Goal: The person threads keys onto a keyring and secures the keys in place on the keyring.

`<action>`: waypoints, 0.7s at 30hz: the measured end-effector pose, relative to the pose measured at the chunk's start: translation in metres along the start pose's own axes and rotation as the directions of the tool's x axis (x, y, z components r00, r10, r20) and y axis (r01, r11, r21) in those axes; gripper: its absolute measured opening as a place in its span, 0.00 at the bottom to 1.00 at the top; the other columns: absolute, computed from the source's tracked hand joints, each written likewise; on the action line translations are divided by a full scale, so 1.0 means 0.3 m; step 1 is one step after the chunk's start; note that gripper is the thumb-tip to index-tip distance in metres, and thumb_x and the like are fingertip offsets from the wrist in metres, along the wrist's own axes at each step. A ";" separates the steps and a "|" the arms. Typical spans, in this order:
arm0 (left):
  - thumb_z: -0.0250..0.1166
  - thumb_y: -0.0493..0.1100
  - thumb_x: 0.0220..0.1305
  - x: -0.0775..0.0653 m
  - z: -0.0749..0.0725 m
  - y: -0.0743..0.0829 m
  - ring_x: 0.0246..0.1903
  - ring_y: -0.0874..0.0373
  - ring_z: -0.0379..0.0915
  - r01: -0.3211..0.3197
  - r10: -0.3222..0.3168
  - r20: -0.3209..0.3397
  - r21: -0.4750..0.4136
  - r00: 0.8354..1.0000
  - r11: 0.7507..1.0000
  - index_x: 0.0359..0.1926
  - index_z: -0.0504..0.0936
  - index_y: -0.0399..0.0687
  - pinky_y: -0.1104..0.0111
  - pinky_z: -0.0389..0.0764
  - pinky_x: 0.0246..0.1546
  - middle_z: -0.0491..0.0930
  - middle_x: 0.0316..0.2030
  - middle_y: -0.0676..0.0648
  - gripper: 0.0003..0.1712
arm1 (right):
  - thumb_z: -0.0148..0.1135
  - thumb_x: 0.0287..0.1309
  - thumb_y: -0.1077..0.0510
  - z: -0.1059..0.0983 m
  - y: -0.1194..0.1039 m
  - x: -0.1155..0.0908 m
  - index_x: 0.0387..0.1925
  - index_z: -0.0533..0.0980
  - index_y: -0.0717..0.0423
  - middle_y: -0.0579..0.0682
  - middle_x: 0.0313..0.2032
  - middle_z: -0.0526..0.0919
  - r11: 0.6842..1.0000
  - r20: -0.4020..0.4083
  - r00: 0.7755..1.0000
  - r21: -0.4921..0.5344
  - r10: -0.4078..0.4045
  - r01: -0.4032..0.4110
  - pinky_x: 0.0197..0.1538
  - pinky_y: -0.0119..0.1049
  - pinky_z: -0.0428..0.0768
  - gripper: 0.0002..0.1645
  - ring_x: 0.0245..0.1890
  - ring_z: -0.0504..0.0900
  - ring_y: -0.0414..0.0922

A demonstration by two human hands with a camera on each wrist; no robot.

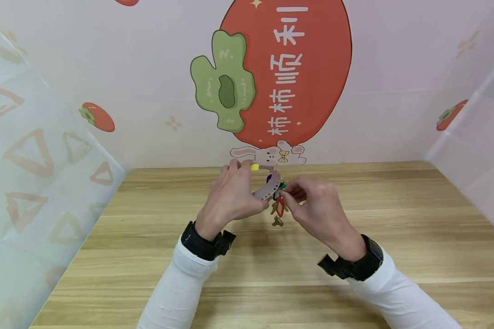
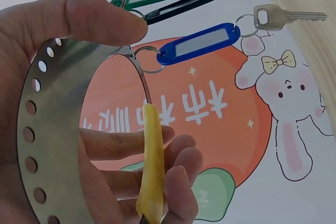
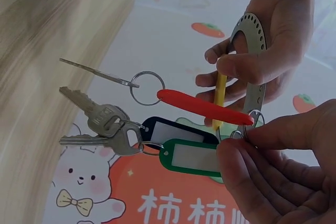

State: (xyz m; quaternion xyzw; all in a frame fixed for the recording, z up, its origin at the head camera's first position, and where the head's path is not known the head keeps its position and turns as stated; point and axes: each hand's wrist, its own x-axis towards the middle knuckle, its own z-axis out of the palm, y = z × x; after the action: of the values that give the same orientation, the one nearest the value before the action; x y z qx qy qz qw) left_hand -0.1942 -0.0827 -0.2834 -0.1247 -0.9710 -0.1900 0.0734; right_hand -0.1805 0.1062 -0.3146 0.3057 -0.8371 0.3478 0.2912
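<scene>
My left hand [image 1: 230, 192] grips a curved metal key hoop [image 2: 58, 124] with a row of holes along its band and a yellow sleeve [image 2: 151, 166] on its thin bar. To its right, my right hand [image 1: 319, 203] pinches the small split ring [image 3: 257, 116] of a red key tag [image 3: 205, 109] between thumb and forefinger, against the band. A green tag [image 3: 190, 157], a black tag [image 3: 178, 130] and a blue tag [image 2: 199, 44] also hang by the hoop, with silver keys [image 3: 107, 119] on their rings. Fingertips hide whether the red tag's ring passes through a hole.
Both hands are above a wood-grain table [image 1: 271, 292], near its back edge. Behind it stands a pale backdrop [image 1: 148, 55] printed with a large red persimmon and a rabbit. Patterned side sheets [image 1: 37, 183] flank the table.
</scene>
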 end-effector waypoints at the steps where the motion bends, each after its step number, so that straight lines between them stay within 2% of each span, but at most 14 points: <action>1: 0.68 0.58 0.36 0.000 0.001 0.001 0.41 0.52 0.62 -0.002 0.002 -0.001 0.001 1.000 1.000 0.62 0.64 0.45 0.60 0.70 0.30 0.65 0.47 0.44 0.50 | 0.64 0.46 0.64 0.000 0.000 0.000 0.27 0.76 0.56 0.42 0.24 0.78 1.000 0.003 1.000 0.000 0.004 -0.004 0.29 0.25 0.73 0.05 0.24 0.76 0.31; 21: 0.69 0.57 0.35 -0.002 0.014 0.015 0.40 0.53 0.61 -0.037 0.037 -0.020 0.006 0.999 0.999 0.61 0.65 0.44 0.62 0.69 0.28 0.65 0.45 0.46 0.49 | 0.64 0.47 0.62 0.005 0.000 0.000 0.26 0.75 0.55 0.42 0.23 0.78 0.999 0.022 0.998 0.006 0.051 -0.051 0.27 0.25 0.73 0.04 0.21 0.75 0.30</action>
State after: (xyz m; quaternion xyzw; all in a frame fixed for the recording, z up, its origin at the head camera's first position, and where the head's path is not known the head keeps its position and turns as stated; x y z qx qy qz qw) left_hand -0.1929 -0.0772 -0.2857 -0.1406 -0.9683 -0.1872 0.0869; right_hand -0.1811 0.1050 -0.3155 0.2888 -0.8466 0.3546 0.2723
